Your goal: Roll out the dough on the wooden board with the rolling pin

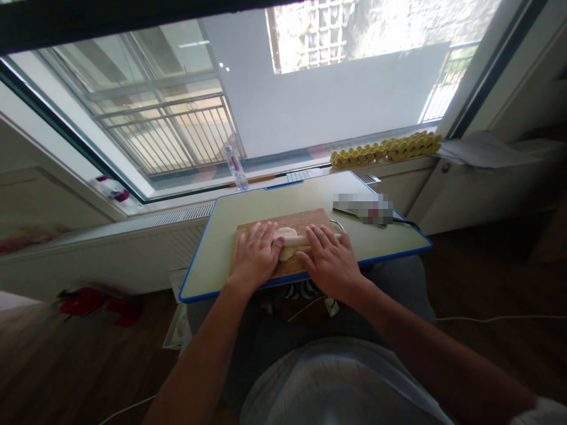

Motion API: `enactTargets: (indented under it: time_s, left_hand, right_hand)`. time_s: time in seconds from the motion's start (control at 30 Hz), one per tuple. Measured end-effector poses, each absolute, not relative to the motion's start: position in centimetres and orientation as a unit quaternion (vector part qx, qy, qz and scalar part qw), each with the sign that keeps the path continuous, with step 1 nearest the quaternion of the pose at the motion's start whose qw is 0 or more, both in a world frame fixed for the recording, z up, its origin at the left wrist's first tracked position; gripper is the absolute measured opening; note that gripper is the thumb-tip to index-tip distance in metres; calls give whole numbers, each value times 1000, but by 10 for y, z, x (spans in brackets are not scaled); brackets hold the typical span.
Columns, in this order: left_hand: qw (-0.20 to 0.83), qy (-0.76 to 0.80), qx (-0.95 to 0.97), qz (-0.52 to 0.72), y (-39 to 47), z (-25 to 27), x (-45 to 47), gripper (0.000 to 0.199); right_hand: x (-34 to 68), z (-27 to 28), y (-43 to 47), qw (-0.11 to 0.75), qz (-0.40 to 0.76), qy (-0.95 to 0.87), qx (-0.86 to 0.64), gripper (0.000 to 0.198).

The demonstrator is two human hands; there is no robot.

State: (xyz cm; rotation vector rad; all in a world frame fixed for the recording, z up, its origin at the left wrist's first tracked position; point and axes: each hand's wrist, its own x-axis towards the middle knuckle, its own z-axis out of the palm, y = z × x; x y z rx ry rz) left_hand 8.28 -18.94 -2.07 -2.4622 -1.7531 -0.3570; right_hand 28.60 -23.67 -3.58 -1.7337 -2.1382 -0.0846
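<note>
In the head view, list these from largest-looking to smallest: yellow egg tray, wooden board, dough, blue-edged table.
1. Blue-edged table
2. Wooden board, judged by its outline, since it's partly covered
3. Yellow egg tray, which sits farther back
4. Dough, also partly covered

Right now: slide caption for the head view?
Left hand and right hand rest on a rolling pin across dough on a wooden board, atop a blue-edged table beside a window.
</note>
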Motion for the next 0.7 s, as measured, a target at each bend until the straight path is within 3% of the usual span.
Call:
enactTargets:
  time_s: [0.17, 0.5, 0.7]
  left_hand:
    - [48, -582, -802, -123, -213, -31, 77, 65]
    - [-32, -608, -791, -58, -114, -3, 99, 64]
    - [-9, -603, -796, -53, -124, -2, 100, 59]
  right_hand:
    - [289, -42, -261, 189, -31, -773, -605, 70]
    - [287, -22, -158, 171, -14, -746, -644, 63]
    - [287, -21, -163, 178, -11, -749, -638, 62]
